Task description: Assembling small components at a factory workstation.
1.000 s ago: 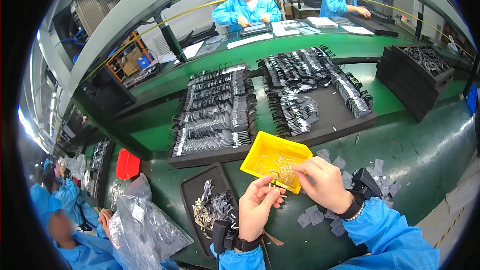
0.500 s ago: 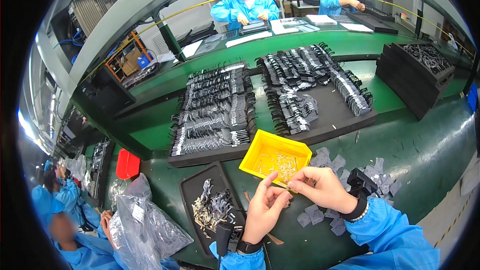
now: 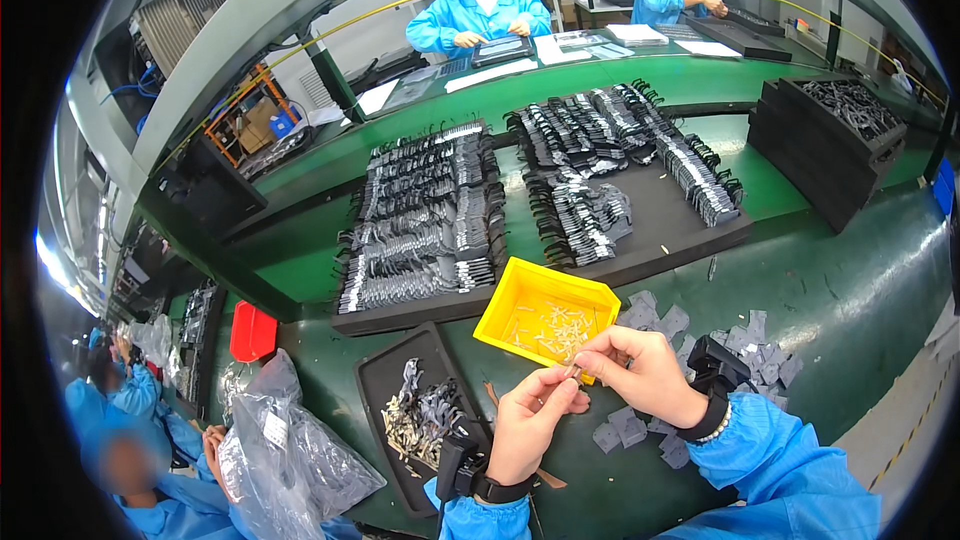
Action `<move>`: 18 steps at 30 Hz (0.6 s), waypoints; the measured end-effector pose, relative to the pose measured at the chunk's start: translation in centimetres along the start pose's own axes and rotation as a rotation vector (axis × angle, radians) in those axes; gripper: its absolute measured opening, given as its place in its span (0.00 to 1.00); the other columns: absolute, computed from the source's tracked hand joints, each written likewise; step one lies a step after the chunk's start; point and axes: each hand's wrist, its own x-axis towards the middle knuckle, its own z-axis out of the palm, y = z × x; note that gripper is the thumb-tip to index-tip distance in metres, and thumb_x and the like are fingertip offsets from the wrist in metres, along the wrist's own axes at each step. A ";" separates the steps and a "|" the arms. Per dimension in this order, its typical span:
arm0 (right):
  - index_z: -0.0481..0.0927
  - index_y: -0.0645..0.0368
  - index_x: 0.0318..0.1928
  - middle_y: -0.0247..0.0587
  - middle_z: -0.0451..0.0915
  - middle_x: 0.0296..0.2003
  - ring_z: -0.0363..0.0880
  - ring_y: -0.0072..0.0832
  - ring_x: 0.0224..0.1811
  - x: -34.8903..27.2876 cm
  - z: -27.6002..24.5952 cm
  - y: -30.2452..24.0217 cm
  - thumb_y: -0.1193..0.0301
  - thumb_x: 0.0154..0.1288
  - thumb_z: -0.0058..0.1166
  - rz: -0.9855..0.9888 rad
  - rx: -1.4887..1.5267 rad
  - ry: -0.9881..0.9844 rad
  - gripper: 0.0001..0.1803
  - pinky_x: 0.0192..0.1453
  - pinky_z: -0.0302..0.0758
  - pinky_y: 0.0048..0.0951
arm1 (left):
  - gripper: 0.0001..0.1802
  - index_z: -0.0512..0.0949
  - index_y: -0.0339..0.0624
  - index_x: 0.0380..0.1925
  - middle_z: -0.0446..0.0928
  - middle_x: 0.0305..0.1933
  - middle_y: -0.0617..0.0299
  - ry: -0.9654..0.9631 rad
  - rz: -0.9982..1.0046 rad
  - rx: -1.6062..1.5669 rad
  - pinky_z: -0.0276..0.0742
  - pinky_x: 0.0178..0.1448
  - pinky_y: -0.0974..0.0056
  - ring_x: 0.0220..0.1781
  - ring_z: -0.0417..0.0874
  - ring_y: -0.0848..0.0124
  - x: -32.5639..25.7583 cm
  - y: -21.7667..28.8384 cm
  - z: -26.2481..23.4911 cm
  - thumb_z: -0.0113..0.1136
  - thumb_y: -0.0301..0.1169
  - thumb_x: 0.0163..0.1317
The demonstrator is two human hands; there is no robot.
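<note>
My left hand (image 3: 534, 414) and my right hand (image 3: 640, 370) meet just in front of a yellow bin (image 3: 497, 325). Thumbs and fingertips are pinched together around something tiny, too small to name. Small pale pieces (image 3: 560, 328) lie scattered inside the bin. Beside my left wrist, a black tray (image 3: 378, 380) carries a heap of dark cable-like parts (image 3: 440, 410) and cream-coloured small pieces (image 3: 405, 427). Thin grey square pieces (image 3: 757, 350) are spread on the green table around my right wrist.
Two large black trays (image 3: 425, 320) with rows of dark cable parts stand behind the bin. Stacked black trays (image 3: 815, 160) sit at the far right. Left are a red bin (image 3: 254, 332) and a clear plastic bag (image 3: 290, 450). Co-workers in blue (image 3: 480, 15) sit across and at left.
My left fingers have closed in, from spread apart to pinched against my right fingertips. The view has shifted slightly. The co-worker across has moved their hands.
</note>
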 end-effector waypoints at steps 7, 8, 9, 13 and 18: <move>0.77 0.63 0.41 0.33 0.78 0.19 0.72 0.12 0.18 -0.2 -0.1 -1.3 0.73 0.58 0.56 0.131 0.046 -0.033 0.10 0.21 0.68 0.16 | 0.10 0.74 0.32 0.40 0.77 0.33 0.60 0.013 0.007 -0.018 0.76 0.40 0.71 0.33 0.78 0.75 -0.1 -0.2 -0.2 0.54 0.27 0.61; 0.77 0.63 0.41 0.33 0.78 0.19 0.72 0.12 0.18 -0.3 -0.1 -1.5 0.73 0.58 0.56 0.130 0.045 -0.033 0.10 0.21 0.68 0.16 | 0.10 0.74 0.32 0.40 0.77 0.33 0.59 0.041 0.001 -0.005 0.76 0.40 0.71 0.33 0.78 0.75 -0.1 -0.1 -0.2 0.54 0.27 0.61; 0.76 0.63 0.41 0.34 0.78 0.18 0.72 0.12 0.17 -0.4 -0.2 -1.6 0.75 0.59 0.55 -0.015 0.026 -0.010 0.09 0.20 0.67 0.16 | 0.10 0.74 0.32 0.40 0.77 0.33 0.59 0.070 -0.005 0.008 0.76 0.40 0.71 0.33 0.78 0.75 -0.1 0.0 -0.2 0.53 0.27 0.62; 0.75 0.64 0.39 0.37 0.79 0.20 0.79 0.17 0.21 -0.8 0.1 -0.8 0.77 0.59 0.53 -0.188 -0.032 0.006 0.08 0.22 0.72 0.17 | 0.08 0.74 0.32 0.37 0.78 0.31 0.57 0.095 0.030 0.040 0.76 0.37 0.70 0.30 0.79 0.72 -0.1 0.3 0.1 0.51 0.27 0.62; 0.74 0.65 0.38 0.38 0.80 0.23 0.77 0.16 0.21 -0.4 0.1 -0.3 0.76 0.61 0.51 -0.112 0.087 -0.011 0.06 0.23 0.73 0.17 | 0.11 0.73 0.31 0.40 0.76 0.36 0.55 0.048 -0.014 -0.118 0.76 0.38 0.68 0.32 0.79 0.70 -0.1 1.0 0.9 0.47 0.28 0.65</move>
